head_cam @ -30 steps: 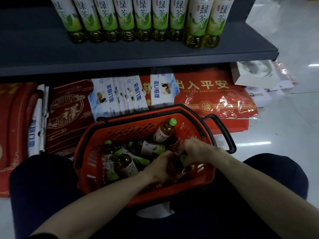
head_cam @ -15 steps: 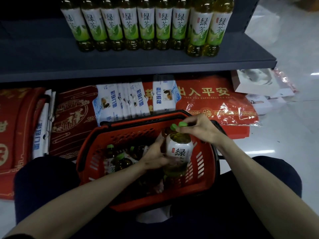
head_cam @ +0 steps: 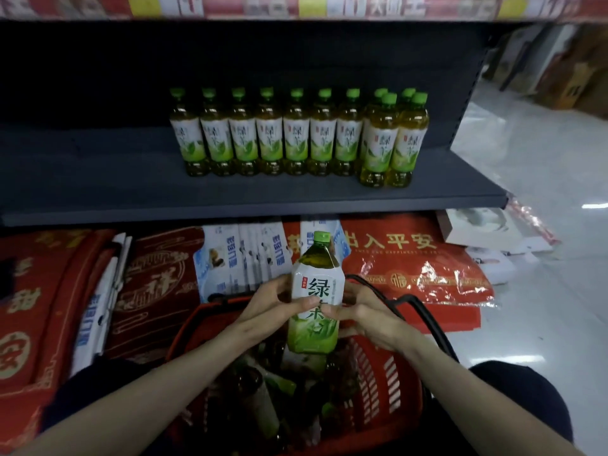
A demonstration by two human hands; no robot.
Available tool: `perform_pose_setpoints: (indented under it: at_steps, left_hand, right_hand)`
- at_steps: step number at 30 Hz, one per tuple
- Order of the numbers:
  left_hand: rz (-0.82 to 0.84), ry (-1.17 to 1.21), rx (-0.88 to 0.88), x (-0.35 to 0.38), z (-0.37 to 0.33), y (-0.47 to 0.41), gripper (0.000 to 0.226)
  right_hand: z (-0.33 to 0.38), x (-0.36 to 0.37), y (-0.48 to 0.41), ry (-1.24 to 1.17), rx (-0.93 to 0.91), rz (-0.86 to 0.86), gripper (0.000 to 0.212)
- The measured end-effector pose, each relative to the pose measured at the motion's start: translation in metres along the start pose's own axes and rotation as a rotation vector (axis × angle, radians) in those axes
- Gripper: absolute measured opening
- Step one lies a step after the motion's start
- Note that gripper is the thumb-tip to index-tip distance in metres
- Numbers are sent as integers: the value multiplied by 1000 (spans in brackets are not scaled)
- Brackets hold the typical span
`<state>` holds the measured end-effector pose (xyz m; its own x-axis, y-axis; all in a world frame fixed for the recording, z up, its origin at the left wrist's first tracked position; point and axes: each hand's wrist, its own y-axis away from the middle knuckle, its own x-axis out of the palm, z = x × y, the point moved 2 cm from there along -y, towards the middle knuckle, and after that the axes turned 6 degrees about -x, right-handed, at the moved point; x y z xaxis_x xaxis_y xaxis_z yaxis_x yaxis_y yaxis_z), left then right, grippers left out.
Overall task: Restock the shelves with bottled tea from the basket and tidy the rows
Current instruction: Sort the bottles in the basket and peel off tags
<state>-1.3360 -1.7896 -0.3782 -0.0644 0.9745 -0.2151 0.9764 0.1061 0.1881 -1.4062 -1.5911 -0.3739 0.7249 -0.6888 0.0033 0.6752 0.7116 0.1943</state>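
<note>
**Dark shelf bay, lower tier: one tea bottle held above the basket**

Dark grey shelf (head_cam: 131,192) carries a row of bottles (head_cam: 269,143) with green caps, standing upright. The two at the right end stand forward of the line, with two more behind them. Below the shelf lie red mats (head_cam: 411,268) in clear wrap and upright white-and-blue packs (head_cam: 230,255). White boxes (head_cam: 477,228) sit at the right on the pale floor (head_cam: 543,291).

A red basket (head_cam: 394,390) rests between the person's knees, its black handle (head_cam: 424,311) raised toward the mats. The loose bottles in the basket (head_cam: 256,390) are dark and blurred, so they cannot be counted. The forearms cover part of the basket's near rim. The upper shelf edge strip (head_cam: 296,6) is smeared and unreadable.

The tea bottle (head_cam: 317,291) is upright above the basket's far rim, in front of the packs and below the shelf edge. The left hand (head_cam: 266,304) grips its left side, thumb laid across the label. The right hand (head_cam: 368,314) curls round its right side, with the thumb tip meeting the label. The fingers behind the bottle are hidden.
</note>
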Motion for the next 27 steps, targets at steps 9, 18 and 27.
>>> perform_pose_setpoints:
  at_steps: [9,18,27]
  left_hand:
    - [-159,42,303,-73,-165,-11,55]
    - [-295,-36,689,-159,-348,2,72]
    - [-429,-133,792,-228,-436,-37,47]
  right_hand:
    - [178,13,-26,80,-424,-200,33]
    - [383,43,-31,116,-806,-178,35]
    - [493,55,-89,243,-867,-278,32]
